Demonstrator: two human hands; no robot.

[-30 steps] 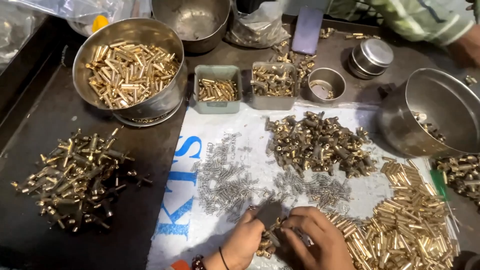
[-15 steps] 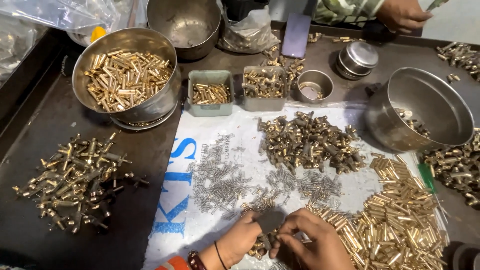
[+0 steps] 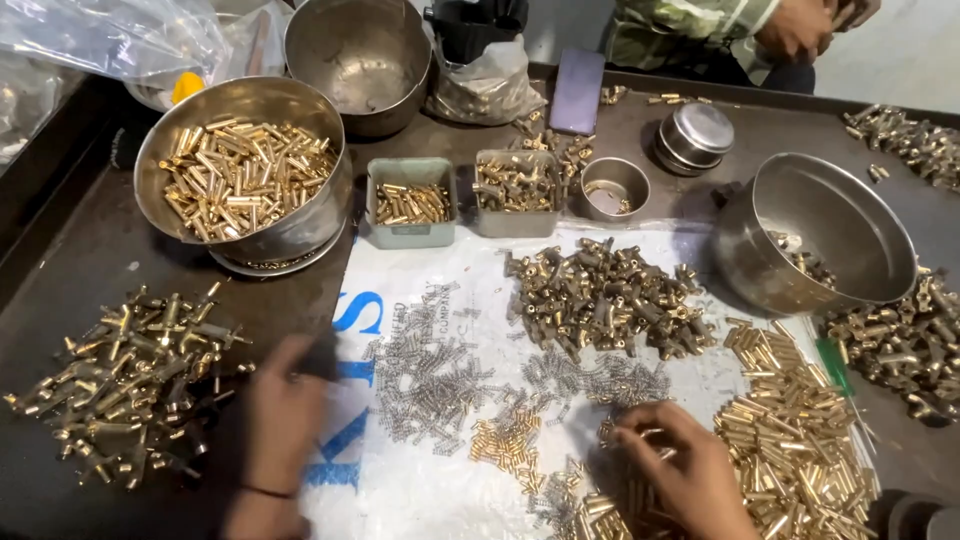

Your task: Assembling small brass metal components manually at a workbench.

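My left hand is motion-blurred over the dark tray, just left of the white printed sheet and right of a heap of assembled brass fittings. Whether it holds anything cannot be made out. My right hand lies palm down near the sheet's front edge. Its fingertips rest on small brass pieces and thin springs, and what is under them is hidden. A small cluster of short brass pins lies between my hands. A pile of silver springs sits mid-sheet.
Brass bodies and brass tubes are heaped on the sheet. A steel bowl of tubes, an empty bowl, a tilted bowl, two small tins, a cup and a phone stand behind. Another person sits opposite.
My hands were together at the front of the sheet; now my left hand has swung left toward the heap of assembled fittings, while my right hand stays on the small parts.
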